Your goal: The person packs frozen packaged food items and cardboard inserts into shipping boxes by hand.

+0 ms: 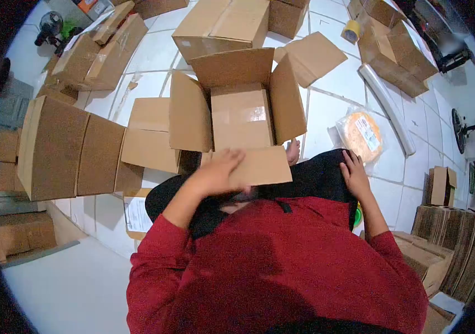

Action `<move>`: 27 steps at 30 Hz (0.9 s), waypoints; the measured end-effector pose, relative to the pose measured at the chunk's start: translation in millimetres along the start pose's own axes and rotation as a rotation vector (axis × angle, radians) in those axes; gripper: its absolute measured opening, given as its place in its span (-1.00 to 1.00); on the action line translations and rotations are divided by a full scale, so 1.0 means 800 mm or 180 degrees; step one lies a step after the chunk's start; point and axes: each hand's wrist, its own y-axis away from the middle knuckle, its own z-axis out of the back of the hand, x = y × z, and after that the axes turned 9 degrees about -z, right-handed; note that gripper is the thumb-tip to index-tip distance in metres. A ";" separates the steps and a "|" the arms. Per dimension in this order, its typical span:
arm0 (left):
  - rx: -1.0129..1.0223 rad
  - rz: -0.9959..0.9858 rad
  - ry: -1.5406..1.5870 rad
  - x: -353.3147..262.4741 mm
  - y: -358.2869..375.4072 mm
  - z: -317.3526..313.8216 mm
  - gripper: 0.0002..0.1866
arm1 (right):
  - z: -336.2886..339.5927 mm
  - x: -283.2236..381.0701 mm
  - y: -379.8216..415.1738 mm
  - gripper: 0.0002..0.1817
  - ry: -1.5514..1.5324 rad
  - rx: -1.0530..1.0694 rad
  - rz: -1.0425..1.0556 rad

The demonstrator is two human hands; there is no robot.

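Observation:
An open cardboard box stands on the floor before me, its flaps folded outward. Across its near flap lies my left hand, fingers stretched over the cardboard and slightly blurred. My right hand rests on my right knee with its fingers apart, holding nothing. Just beyond that knee, a clear plastic package with a round, pale orange item and a white label lies on the tiles. Inside the box the bottom shows, with shiny clear tape across it.
Closed boxes stand ahead and to the left. A long plastic-wrapped roll and a tape roll lie at right. Flattened cardboard is stacked at lower right. Papers lie by my left leg.

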 end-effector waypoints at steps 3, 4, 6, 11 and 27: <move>-0.0420 -0.0050 -0.0946 -0.030 0.018 -0.034 -0.30 | 0.056 0.044 -0.009 -0.52 -0.0931 0.0895 0.0332; -0.0485 0.0033 -0.1242 -0.025 0.012 -0.041 -0.35 | 0.098 0.092 -0.003 -0.52 -0.1399 0.0897 0.0656; -0.0667 0.0112 -0.1372 -0.027 0.005 -0.043 -0.38 | 0.168 0.156 0.019 -0.53 -0.2743 0.1499 0.1292; -0.1022 0.0181 -0.0747 -0.054 -0.031 -0.048 -0.50 | 0.261 0.213 0.110 -0.68 -0.4313 0.1663 0.2938; -0.1297 0.0299 -0.1207 -0.048 -0.041 -0.032 -0.59 | 0.297 0.254 0.176 -0.77 -0.5307 0.0182 0.2675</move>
